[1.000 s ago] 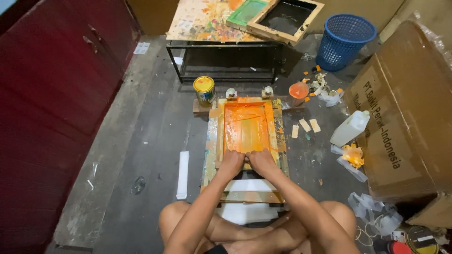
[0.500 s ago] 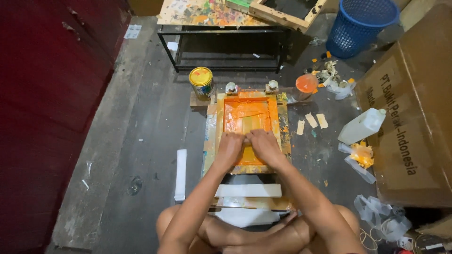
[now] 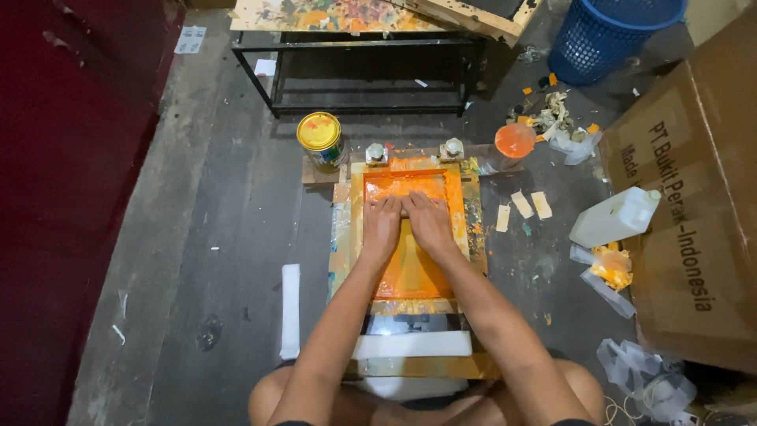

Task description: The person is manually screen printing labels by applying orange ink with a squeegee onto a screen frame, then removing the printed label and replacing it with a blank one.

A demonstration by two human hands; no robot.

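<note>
A wooden printing screen frame (image 3: 456, 197) lies flat on the floor in front of me, its mesh (image 3: 410, 276) coated in orange ink. My left hand (image 3: 381, 227) and my right hand (image 3: 430, 224) press side by side in the upper half of the mesh. Their fingers are curled over a squeegee that is almost wholly hidden beneath them. Two metal hinge clamps (image 3: 375, 152) (image 3: 452, 147) hold the frame's far edge. A white block (image 3: 412, 344) lies across the near end, just above my knees.
A yellow-lidded paint can (image 3: 319, 136) stands at the far left of the frame, and an orange-smeared lid (image 3: 515, 140) at the far right. A white jug (image 3: 615, 218), a big cardboard box (image 3: 694, 197), a blue basket (image 3: 607, 31) and a paint-stained table (image 3: 355, 39) surround the spot. A white strip (image 3: 290, 308) lies left.
Both hands have slid together from the near end of the orange mesh toward the far end. My head has leaned in closer over the frame.
</note>
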